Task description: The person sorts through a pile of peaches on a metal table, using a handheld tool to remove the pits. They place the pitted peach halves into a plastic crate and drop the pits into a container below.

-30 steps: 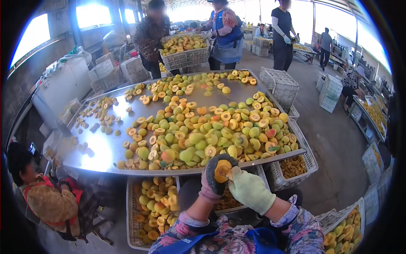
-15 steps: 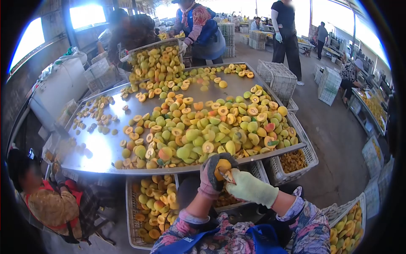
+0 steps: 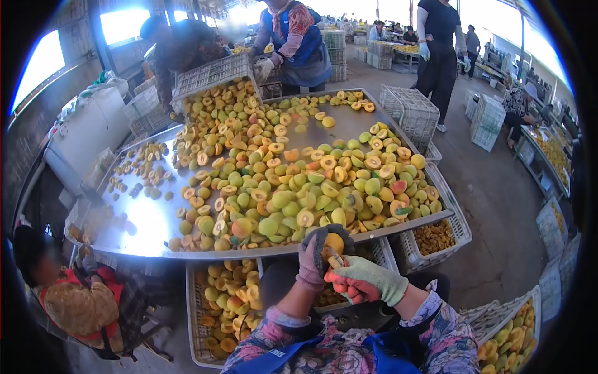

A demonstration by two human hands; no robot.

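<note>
My left hand, in a pink and dark grey glove, is closed around a yellow peach just past the front edge of the metal table. Right beside it, my right hand, gloved in pale green with red-orange fingers, grips a small tan-handled tool against the fruit. The tool's working end is hidden. Beyond my hands a big heap of halved peaches covers much of the table. Below the left hand stands a crate of peach halves.
Across the table, two people tip a plastic crate of halves onto the metal. A seated person works at the left. Another crate with brown pieces stands under the right edge, and one with peaches at lower right.
The far crate has tipped further and more peach halves have spilled onto the table. My right hand has turned, showing its red-orange fingers. A person in black has moved at the back right.
</note>
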